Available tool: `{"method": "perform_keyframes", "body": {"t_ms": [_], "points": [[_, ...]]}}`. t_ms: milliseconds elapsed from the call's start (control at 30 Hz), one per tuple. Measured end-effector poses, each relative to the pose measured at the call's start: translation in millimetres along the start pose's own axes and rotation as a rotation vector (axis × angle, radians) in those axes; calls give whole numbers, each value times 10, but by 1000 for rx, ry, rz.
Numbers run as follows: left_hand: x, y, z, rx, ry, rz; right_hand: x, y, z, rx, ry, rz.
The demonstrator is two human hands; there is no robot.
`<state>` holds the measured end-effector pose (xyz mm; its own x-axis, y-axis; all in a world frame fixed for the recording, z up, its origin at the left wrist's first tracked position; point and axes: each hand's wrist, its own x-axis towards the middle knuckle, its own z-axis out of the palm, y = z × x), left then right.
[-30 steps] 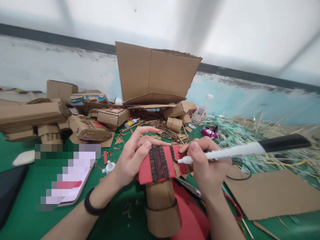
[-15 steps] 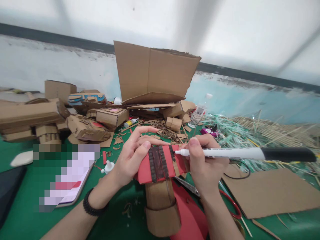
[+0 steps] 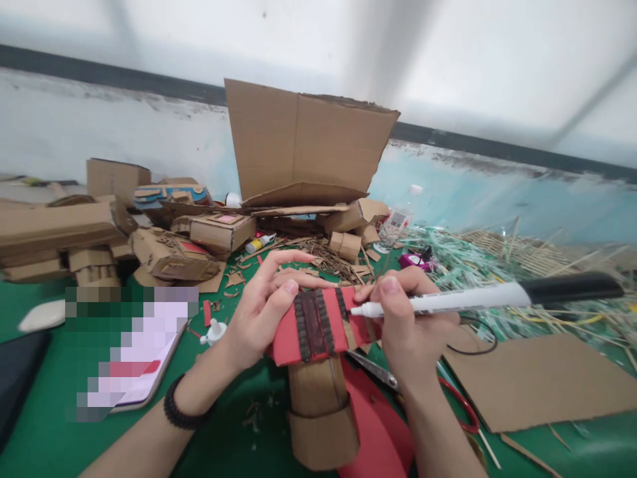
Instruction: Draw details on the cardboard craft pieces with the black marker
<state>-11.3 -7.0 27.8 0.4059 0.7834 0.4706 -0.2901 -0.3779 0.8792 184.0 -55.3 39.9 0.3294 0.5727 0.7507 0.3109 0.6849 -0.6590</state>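
Note:
My left hand (image 3: 263, 309) grips the left end of a red-covered cardboard model (image 3: 289, 337), thumb on top and fingers behind it. Dark ridged strips (image 3: 313, 325) run across the red face, and a cardboard tube (image 3: 321, 415) extends below it. A white marker (image 3: 442, 300) with a black rear end is pinched in my right hand (image 3: 415, 332). Its tip touches or nearly touches a narrow strip near the model's right end, whose upper part is black and lower part bare brown. Fingers of my right hand also rest by that end.
Red paper (image 3: 373, 418) and scissors (image 3: 373, 370) lie under the model. A cardboard sheet (image 3: 542, 382) is at right, a phone (image 3: 164, 358) at left. Cardboard models (image 3: 223, 232), scraps and a glue bottle (image 3: 261, 242) are behind; sticks and plastic wrap (image 3: 462, 265) fill the back right.
The marker tip has moved slightly down along the narrow strip, and the marker's rear end has tilted upward. More of the strip looks black. My left hand stays in place.

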Motion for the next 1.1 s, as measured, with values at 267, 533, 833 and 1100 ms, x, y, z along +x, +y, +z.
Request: {"method": "perform_keyframes", "body": {"t_ms": [267, 533, 833, 1100], "points": [[6, 11, 11, -5, 9, -5, -10, -10, -9, -40, -16, 17], [21, 29, 23, -7, 20, -13, -1, -26, -6, -68, -32, 31], [23, 33, 22, -3, 26, -9, -7, -26, -7, -53, -29, 30], [20, 37, 22, 7, 33, -17, -3, -12, -15, -55, -39, 31]]}}
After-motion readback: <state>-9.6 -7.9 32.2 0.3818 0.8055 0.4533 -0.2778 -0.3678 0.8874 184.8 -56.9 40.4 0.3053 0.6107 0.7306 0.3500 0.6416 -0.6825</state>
